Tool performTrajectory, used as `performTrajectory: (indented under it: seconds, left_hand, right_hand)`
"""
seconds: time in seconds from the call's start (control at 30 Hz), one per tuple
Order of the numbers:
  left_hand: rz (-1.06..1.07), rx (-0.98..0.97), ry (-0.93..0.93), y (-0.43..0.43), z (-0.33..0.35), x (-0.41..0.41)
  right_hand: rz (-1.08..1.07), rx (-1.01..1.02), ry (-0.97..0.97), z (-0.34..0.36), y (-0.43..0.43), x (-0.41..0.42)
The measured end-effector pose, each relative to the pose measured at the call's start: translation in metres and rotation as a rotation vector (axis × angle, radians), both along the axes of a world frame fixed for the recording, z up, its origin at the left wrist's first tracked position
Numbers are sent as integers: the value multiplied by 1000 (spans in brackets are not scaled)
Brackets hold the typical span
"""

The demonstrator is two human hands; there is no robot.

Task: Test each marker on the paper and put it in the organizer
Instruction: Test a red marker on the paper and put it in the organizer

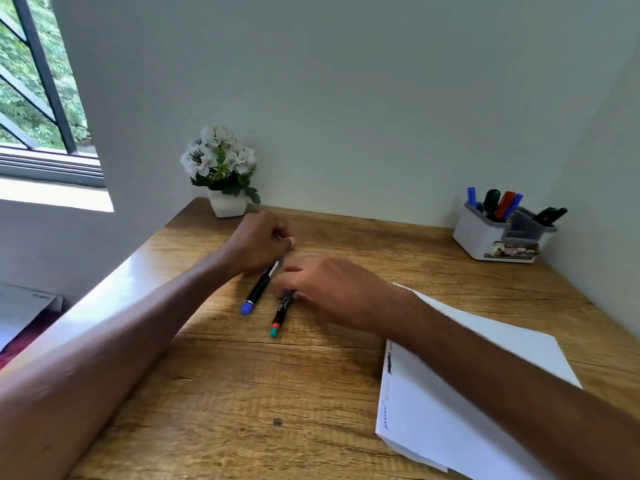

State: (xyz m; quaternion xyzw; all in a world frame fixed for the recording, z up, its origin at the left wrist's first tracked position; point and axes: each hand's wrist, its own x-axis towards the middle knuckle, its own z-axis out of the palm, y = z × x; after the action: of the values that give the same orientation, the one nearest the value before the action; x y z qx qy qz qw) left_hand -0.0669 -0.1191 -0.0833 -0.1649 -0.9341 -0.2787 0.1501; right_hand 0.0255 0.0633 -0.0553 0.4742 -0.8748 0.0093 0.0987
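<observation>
The left hand is curled over the 1 o'clock end of a black, blue-ended marker; whether it is gripped cannot be told. Just at its 3 o'clock, a black, green-ended marker is pinched by the right hand. On the counter, scribbled paper lies at 4 o'clock and the white organizer, with markers in it, at 2 o'clock.

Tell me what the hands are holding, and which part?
The left hand seems to grip the blue-ended marker by its far end. The right hand has fingers on the green-ended marker's far end; whether it grips cannot be told.
</observation>
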Motion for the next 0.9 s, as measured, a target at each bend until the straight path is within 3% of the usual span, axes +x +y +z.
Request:
performTrajectory:
  seconds: [0.13, 0.2, 0.37, 0.5, 0.6, 0.8, 0.9]
  left_hand:
    - [-19, 44, 47, 12, 4, 10]
    - [-76, 73, 56, 21, 12, 18]
    - [-506, 157, -61, 52, 26, 47]
    - [-543, 96, -50, 62, 22, 54]
    - [-499, 98, -2, 60, 22, 52]
    - [-419, -67, 114, 69, 17, 62]
    - [-403, -125, 153, 76, 14, 67]
  right_hand:
    - [-19, -31, -7, 2, 28, -5]
    - [-63, -220, -100, 7, 47, -6]
    - [-212, -860, -304, 21, 90, -2]
    - [-255, -1121, -534, 14, 112, 0]
    - [-273, -979, -488, 9, 129, -8]
    - [-335, -402, -64, 1, 139, -11]
    - [-302, -345, -21, 4, 135, -8]
